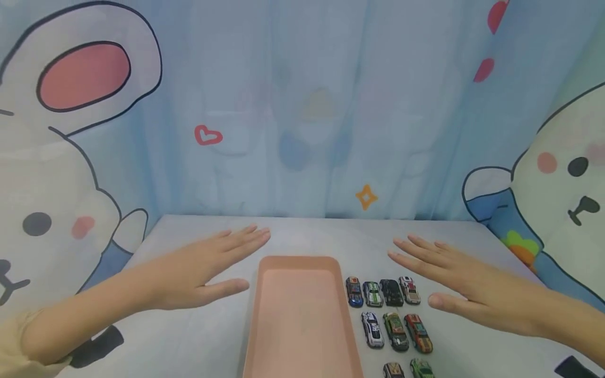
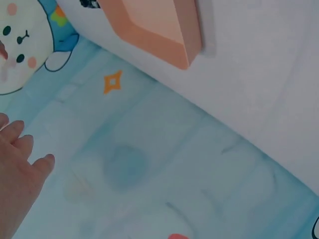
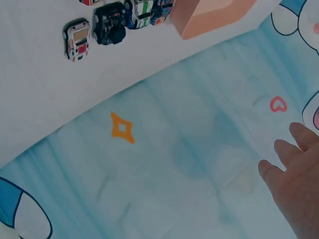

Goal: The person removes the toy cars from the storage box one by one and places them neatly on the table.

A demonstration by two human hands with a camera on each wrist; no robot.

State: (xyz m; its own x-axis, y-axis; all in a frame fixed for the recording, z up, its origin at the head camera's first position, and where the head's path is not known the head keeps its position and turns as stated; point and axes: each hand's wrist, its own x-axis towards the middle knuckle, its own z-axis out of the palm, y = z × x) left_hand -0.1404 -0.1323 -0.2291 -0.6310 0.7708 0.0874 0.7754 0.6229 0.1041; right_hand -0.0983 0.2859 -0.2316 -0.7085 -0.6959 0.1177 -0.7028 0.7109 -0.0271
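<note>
My left hand (image 1: 222,268) hovers above the table, left of a peach-coloured tray (image 1: 302,315), with straight fingers and the thumb apart. On the other side, my right hand (image 1: 472,289) is held out in the air, fingers extended and holding nothing. Between the tray and that hand stand several small toy cars in rows. The back row has a blue-and-orange car (image 1: 354,292), a white-and-green car (image 1: 373,294), a black car (image 1: 392,292) and a white-and-red car (image 3: 77,41). Nearer are a white-and-blue car (image 1: 373,329), a dark green car (image 1: 396,332) and a red-orange car (image 1: 418,333).
At the bottom edge a brown car (image 1: 393,370) and a green car (image 1: 421,368) are partly cut off. The white table (image 1: 203,336) ends at a blue curtain (image 1: 283,105) printed with cartoon animals. The tray's near end lies out of frame.
</note>
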